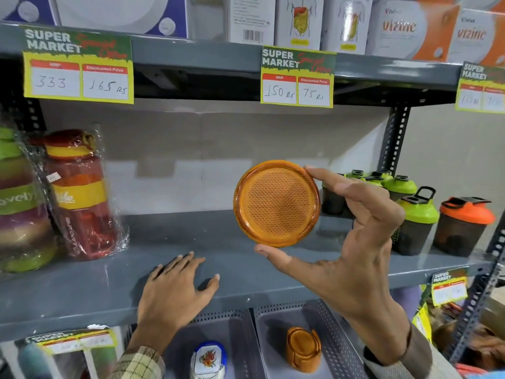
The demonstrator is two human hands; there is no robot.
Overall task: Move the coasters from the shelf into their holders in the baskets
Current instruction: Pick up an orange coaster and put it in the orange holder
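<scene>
My right hand (352, 250) holds a round orange coaster (276, 203) upright by its rim, thumb below and forefinger above, in front of the grey shelf (82, 291). Flat on that shelf board rests my left hand (175, 291), palm down, fingers spread, holding nothing. Below the shelf, a grey perforated basket (336, 332) contains an orange coaster holder (302, 348). A second grey basket (232, 329) to its left holds a white and blue holder with a flower print (209, 359).
Wrapped red and yellow bottles (79, 192) and a green and purple one (19, 203) stand at the shelf's left. Green-lidded shakers (415, 220) and an orange-lidded shaker (464, 225) stand at the right. Price tags (297, 77) hang from the upper shelf.
</scene>
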